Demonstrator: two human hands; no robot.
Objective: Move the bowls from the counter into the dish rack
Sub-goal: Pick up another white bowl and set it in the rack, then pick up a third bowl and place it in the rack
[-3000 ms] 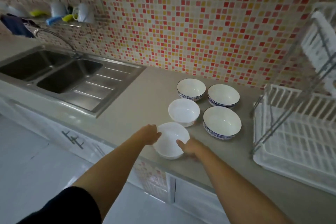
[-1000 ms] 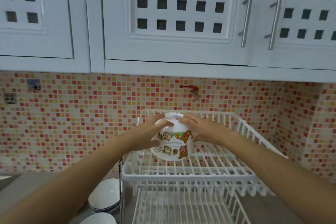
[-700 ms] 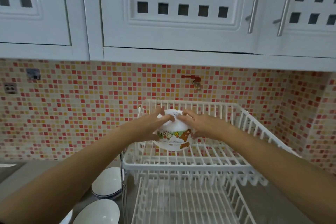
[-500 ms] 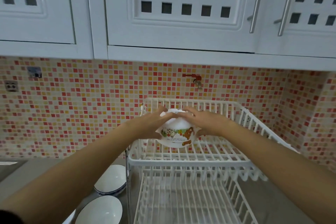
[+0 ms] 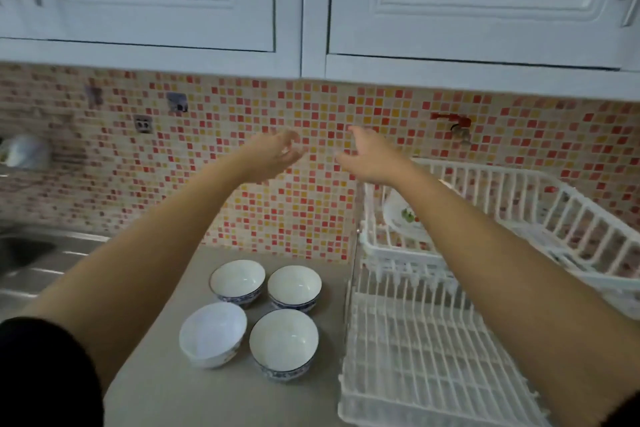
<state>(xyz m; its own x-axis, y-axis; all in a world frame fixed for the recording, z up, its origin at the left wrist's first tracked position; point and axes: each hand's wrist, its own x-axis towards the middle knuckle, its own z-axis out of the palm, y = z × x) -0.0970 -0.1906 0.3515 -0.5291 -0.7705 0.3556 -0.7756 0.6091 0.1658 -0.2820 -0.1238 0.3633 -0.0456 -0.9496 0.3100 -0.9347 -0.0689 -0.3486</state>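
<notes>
Four bowls sat on the bench (image 5: pixel 166 388): three blue-patterned ones (image 5: pixel 237 282) (image 5: pixel 294 287) (image 5: pixel 283 343) plus one plain white bowl (image 5: pixel 212 333). A fifth, the cartoon bowl (image 5: pixel 403 217), was in the dish rack (image 5: pixel 519 204) top tier, half hidden behind the right arm. Left hand (image 5: pixel 273 156) and right hand (image 5: pixel 372 158) hung loosely open, holding nothing, in front of the tiled wall (image 5: pixel 242 211).

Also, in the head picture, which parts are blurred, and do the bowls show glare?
Head view: the left hand and right hand are smeared by motion, and the tiled wall is soft toward the left. The four bowls on the counter stay fairly sharp, with small bright glints inside. The cabinet edge bows from the wide lens.
</notes>
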